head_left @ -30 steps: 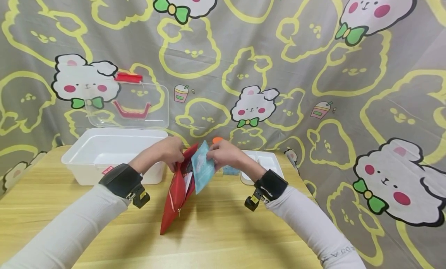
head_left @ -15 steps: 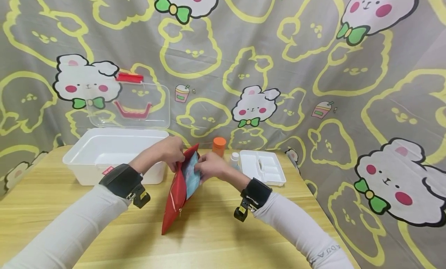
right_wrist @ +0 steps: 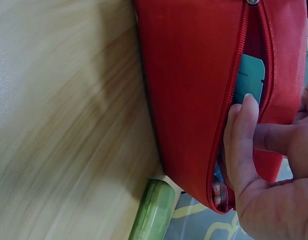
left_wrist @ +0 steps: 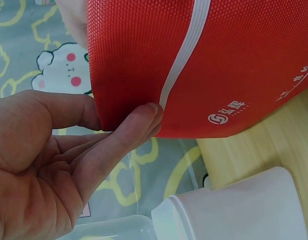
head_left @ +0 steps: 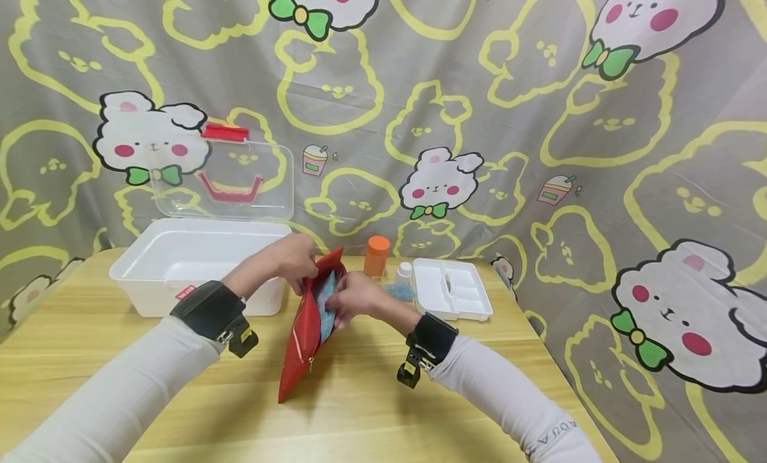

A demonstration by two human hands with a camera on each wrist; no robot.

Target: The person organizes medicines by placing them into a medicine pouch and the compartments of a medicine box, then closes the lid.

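Now the light blue, flat packet (right_wrist: 251,75) sits deeper inside the red fabric zip pouch (head_left: 301,336) than a second ago, when most of it stood out. The left hand (head_left: 296,255) still pinches the pouch's upper edge over the wooden desk (head_left: 455,410). The right hand (head_left: 358,293), now lower, has fingertips at the packet; whether they pinch it, I cannot tell. Behind, the orange cylindrical bottle (head_left: 376,256) has come into view.

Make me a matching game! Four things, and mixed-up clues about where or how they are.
Things
1. red fabric zip pouch
2. light-blue flat packet
3. white rectangular plastic box
4. white plastic divided tray

Clues
A. clear lid standing open
B. right of the small white-capped bottle
C. in the pouch's opening, by the right hand
D. held by the left hand

Pairs: 1-D, 2-C, 3-A, 4-B
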